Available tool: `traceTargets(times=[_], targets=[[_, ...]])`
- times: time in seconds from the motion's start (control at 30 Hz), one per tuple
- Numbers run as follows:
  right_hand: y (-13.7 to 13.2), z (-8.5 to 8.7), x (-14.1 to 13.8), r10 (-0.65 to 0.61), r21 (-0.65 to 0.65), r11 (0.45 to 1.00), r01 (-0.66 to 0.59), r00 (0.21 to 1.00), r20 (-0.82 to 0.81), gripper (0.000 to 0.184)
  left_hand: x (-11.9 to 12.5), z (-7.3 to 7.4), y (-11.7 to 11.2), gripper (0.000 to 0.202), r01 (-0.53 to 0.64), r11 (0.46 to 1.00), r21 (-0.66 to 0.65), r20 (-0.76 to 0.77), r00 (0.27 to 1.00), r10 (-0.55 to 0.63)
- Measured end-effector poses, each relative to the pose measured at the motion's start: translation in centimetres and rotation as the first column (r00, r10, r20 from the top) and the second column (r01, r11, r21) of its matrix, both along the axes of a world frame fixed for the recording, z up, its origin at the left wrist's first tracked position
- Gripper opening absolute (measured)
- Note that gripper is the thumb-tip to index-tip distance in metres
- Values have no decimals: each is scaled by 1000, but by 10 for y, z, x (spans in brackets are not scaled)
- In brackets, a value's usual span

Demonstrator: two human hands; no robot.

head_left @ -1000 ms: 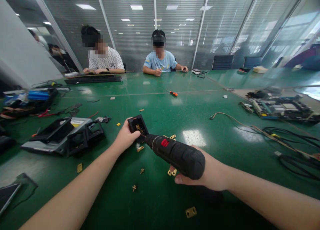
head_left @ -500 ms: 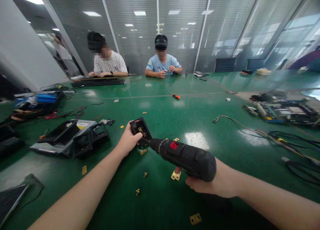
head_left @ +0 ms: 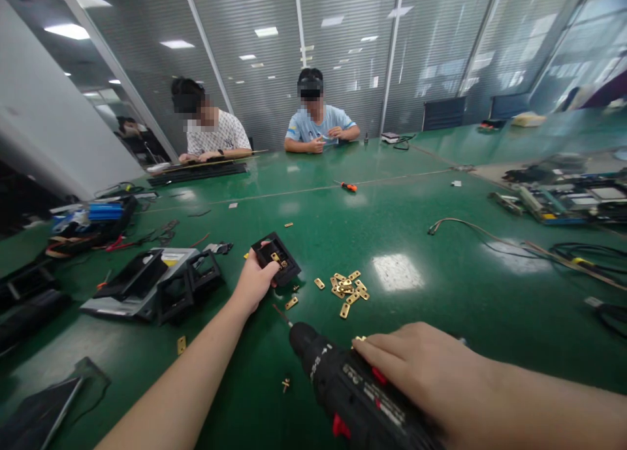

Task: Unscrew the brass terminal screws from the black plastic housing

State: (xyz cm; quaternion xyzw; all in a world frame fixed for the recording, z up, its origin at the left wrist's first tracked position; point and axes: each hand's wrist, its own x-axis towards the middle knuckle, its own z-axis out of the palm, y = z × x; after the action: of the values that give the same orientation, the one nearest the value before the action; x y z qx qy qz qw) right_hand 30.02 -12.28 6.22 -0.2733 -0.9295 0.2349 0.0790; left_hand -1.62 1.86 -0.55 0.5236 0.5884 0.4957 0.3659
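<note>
My left hand (head_left: 255, 282) grips a small black square frame (head_left: 277, 259) with a brass piece inside it, holding it tilted just above the green table (head_left: 343, 215). My right hand (head_left: 421, 371) lies over a black cordless electric screwdriver (head_left: 353, 391) with red buttons, low at the near edge, fingers resting along its top. The driver's bit (head_left: 283, 315) points toward the frame but stands apart from it. A heap of small brass plates (head_left: 347, 287) lies just right of the frame, with loose brass bits and a screw (head_left: 285, 385) scattered nearby.
Dismantled black and grey devices (head_left: 147, 283) sit to the left, with cables and blue parts (head_left: 98, 216) behind them. Circuit boards (head_left: 563, 198) and cables (head_left: 514, 244) lie at right. An orange screwdriver (head_left: 349, 187) lies further off. Two people (head_left: 313, 120) sit working at the far side.
My right hand has pulled the screwdriver back and down from the frame toward me, uncovering the heap of brass plates. The left hand keeps hold of the frame.
</note>
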Motion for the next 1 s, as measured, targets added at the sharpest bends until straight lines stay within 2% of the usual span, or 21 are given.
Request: traceTargets(times=[0.17, 0.3, 0.4, 0.63, 0.77, 0.87, 0.93, 1.0], targets=[[2, -23, -2, 46, 226, 972, -62, 996, 77, 82, -3, -1, 2, 56, 62, 998, -4, 57, 997, -61], [10, -35, 2, 52, 302, 951, -69, 997, 64, 76, -7, -4, 5, 57, 103, 995, -16, 124, 987, -100], [13, -36, 2, 57, 328, 941, -84, 994, 92, 69, -9, -6, 6, 57, 114, 993, -11, 156, 981, -111], [11, -11, 5, 101, 331, 926, -180, 965, 243, 57, -6, -4, 6, 62, 98, 995, 0, 158, 983, -97], [8, -6, 6, 123, 325, 921, -212, 954, 275, 63, -6, -4, 6, 61, 86, 996, -1, 174, 981, -85], [7, 0, 5, 122, 279, 939, -203, 952, 280, 67, -6, -4, 6, 58, 90, 996, 1, 181, 979, -89], [8, 12, 10, 121, 218, 959, -183, 956, 266, 69, -5, -4, 5, 57, 97, 995, 7, 183, 978, -97], [13, 30, 21, 135, 147, 974, -170, 965, 225, 62, -5, -4, 6, 56, 96, 995, 9, 185, 978, -96]])
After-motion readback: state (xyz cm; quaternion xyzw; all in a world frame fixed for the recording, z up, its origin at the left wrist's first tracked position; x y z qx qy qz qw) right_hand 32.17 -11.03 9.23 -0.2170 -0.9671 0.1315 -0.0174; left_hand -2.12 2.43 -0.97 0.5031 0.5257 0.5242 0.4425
